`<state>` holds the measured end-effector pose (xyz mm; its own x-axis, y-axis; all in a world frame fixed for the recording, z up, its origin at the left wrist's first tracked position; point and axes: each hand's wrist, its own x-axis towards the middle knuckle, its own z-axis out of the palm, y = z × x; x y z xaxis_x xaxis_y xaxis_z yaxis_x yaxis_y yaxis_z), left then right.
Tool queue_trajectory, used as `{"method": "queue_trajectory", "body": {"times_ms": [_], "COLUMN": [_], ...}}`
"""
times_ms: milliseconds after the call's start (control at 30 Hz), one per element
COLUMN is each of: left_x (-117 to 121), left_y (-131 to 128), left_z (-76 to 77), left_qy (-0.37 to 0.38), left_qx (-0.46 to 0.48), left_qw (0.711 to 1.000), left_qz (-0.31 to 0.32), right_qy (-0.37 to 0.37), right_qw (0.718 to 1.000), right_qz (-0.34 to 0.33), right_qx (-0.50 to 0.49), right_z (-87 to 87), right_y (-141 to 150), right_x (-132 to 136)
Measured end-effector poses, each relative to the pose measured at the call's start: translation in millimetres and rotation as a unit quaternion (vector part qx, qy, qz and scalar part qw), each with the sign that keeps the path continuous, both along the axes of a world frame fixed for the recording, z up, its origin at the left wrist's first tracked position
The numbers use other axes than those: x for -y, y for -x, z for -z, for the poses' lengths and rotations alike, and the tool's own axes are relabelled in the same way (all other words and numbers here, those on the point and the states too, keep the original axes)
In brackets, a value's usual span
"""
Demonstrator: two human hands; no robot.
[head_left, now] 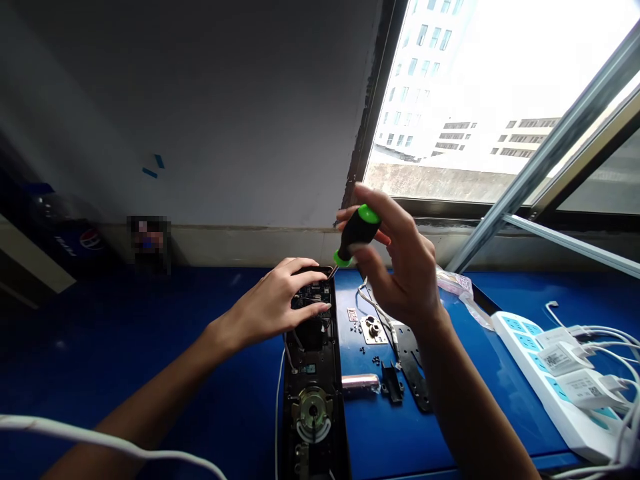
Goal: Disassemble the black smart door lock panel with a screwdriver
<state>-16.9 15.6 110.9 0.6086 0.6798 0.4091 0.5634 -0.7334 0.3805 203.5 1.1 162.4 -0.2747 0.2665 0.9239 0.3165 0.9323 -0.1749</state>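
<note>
Right fingers (387,217) grip a screwdriver (357,233); left fingers (307,267) cover a lock (313,407).

Repair workshop — blue workbench (380,433), power strip (530,360)

Counted and logged: one left hand (270,307); one right hand (400,283); one green-handled screwdriver (357,233); one opened electronic door lock (313,393); one pink cylindrical battery (360,382); one white power strip (520,347); three white plug-in chargers (567,358).
</note>
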Motion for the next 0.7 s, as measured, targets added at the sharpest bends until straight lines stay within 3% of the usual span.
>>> {"method": "queue_trajectory", "body": {"times_ms": [100, 267, 433, 600, 700], "left_x": [-0.3, -0.5, -1.1, -1.3, -0.6], "left_y": [0.9, 0.0, -0.3, -0.6, -1.3], "left_z": [0.3, -0.7, -1.2, -1.7, -2.4], "left_qy": [0.010, 0.014, 0.013, 0.019, 0.023], "left_qx": [0.003, 0.000, -0.002, -0.003, -0.003], "left_qw": [1.000, 1.000, 1.000, 1.000, 1.000], "left_qz": [0.000, -0.003, 0.001, -0.002, -0.005], "right_qy": [0.026, -0.042, 0.025, -0.058, -0.005], "right_qw": [0.999, 0.998, 0.998, 0.996, 0.999], "right_qz": [-0.043, -0.018, -0.047, 0.001, -0.008], "right_qx": [-0.020, -0.049, -0.024, -0.070, -0.045], "right_z": [-2.3, -4.6, -4.8, -5.2, -6.1], "right_y": [-1.3, -4.2, -3.7, -6.0, -6.6], "right_x": [1.1, 1.4, 3.8, 4.3, 7.1]}}
